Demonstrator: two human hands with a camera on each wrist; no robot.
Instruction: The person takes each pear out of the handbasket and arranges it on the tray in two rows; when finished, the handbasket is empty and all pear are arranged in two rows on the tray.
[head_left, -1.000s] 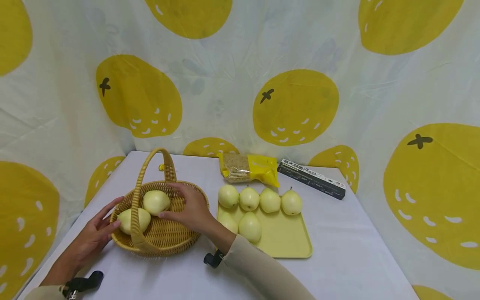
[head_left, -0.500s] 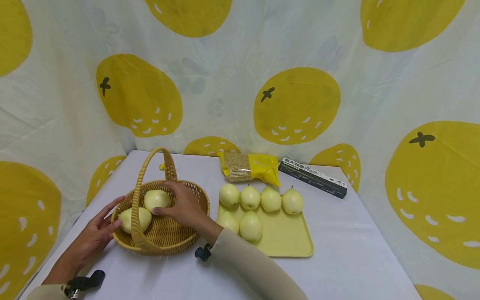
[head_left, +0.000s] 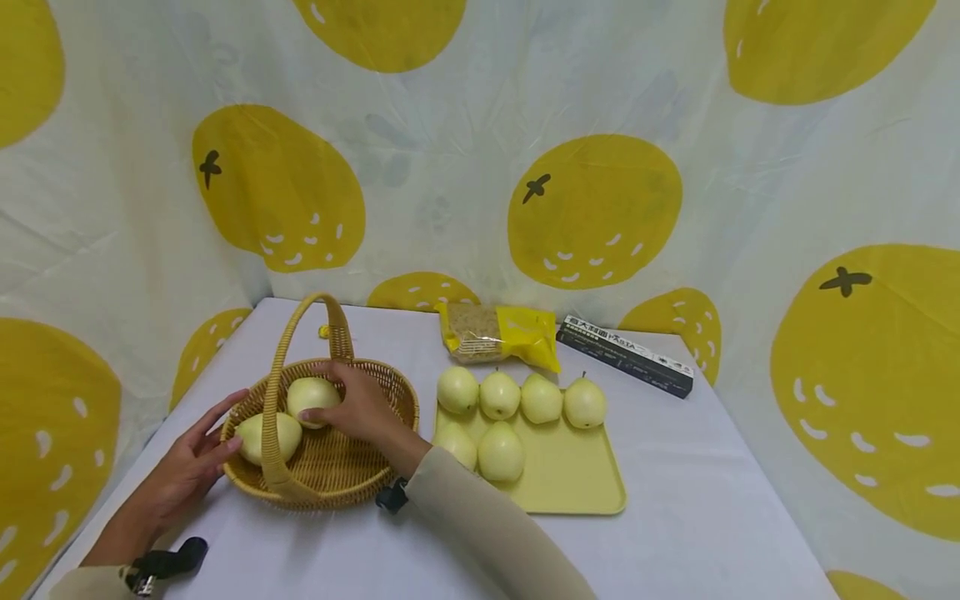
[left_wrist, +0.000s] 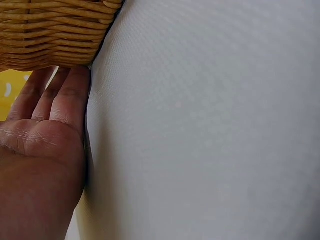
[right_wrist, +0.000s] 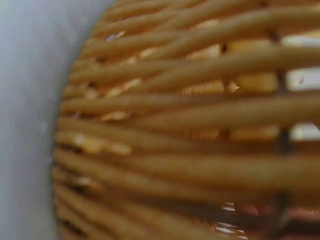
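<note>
A wicker basket (head_left: pixel 337 492) with a tall arched handle holds two pale yellow-green pears. My right hand (head_left: pixel 360 404) reaches inside over the rim and grips the rear pear (head_left: pixel 309 392) between thumb and fingers. Nearer the left end lies the other pear (head_left: pixel 258 438), partly behind the handle. My left hand (head_left: pixel 187 462) rests against the basket's left side, thumb near the rim. In the left wrist view its straight fingers (left_wrist: pixel 70 97) touch the woven wall. The right wrist view is filled by blurred wicker (right_wrist: pixel 190 115), which hides most of that hand.
Right of the basket, a yellow tray (head_left: pixel 573 475) bears several pears (head_left: pixel 501 452). Behind it lie a yellow bag (head_left: pixel 498 335) with a clear window and a long black-and-white pasta box (head_left: pixel 626 356). A small yellow item (head_left: pixel 324 332) sits behind the basket. A fruit-print curtain backs the table.
My right hand has moved left inside the basket, from beside the rear pear to gripping it. The left hand stays at the basket's side.
</note>
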